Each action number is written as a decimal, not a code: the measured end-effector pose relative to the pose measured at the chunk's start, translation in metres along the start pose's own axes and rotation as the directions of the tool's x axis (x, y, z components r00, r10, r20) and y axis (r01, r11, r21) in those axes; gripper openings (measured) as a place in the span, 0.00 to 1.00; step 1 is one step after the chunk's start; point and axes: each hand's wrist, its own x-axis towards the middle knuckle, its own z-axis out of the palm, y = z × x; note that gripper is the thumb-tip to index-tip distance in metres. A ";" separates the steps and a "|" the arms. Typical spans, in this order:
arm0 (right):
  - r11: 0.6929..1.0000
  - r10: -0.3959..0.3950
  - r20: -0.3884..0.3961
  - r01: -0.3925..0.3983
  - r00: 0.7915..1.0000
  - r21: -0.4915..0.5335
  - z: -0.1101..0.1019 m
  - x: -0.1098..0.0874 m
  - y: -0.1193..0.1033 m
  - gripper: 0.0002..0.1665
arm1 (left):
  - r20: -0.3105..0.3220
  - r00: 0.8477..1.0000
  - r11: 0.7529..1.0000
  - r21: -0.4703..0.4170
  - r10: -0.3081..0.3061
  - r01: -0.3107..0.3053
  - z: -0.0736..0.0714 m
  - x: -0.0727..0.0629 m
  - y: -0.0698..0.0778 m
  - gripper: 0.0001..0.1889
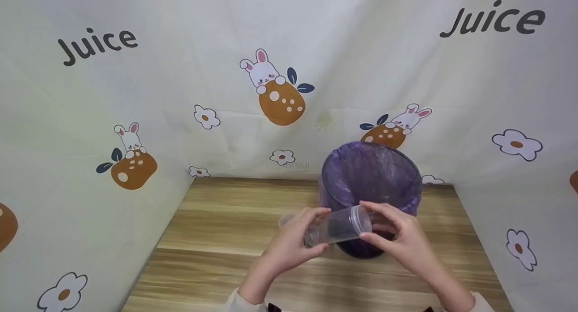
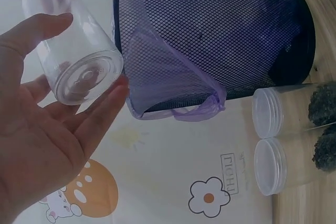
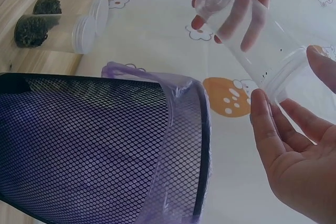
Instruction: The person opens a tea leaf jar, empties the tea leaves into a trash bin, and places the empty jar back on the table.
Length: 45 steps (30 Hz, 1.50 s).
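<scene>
A clear plastic jar is held tilted between both hands, in front of the bin. My left hand grips its base end, thumb on one side and fingers on the other, as the left wrist view also shows. My right hand pinches the ridged rim end with thumb and fingertips. Whether a lid sits on that end, I cannot tell. A few dark specks cling inside near the rim in the right wrist view; otherwise the jar looks empty.
A black mesh bin with a purple liner stands behind the hands. Beside it are two lidded clear jars with dark, crumbly contents, mostly hidden from the head view by the left hand. Printed cloth surrounds the wooden table.
</scene>
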 end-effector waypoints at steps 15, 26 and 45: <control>0.992 -0.126 -0.013 0.126 0.992 0.021 -0.007 0.005 0.006 0.29 | -0.063 0.997 0.984 -0.176 -0.033 0.021 -0.003 0.005 -0.014 0.31; 0.995 0.023 -0.060 -0.029 0.998 -0.091 -0.036 0.013 0.017 0.27 | -0.220 0.974 0.970 -0.241 -0.058 0.004 -0.029 0.006 -0.038 0.30; 0.943 0.068 -0.161 -0.116 0.985 -0.312 -0.070 0.023 0.038 0.25 | -0.347 0.906 0.955 -0.249 -0.243 0.160 -0.055 -0.006 -0.084 0.34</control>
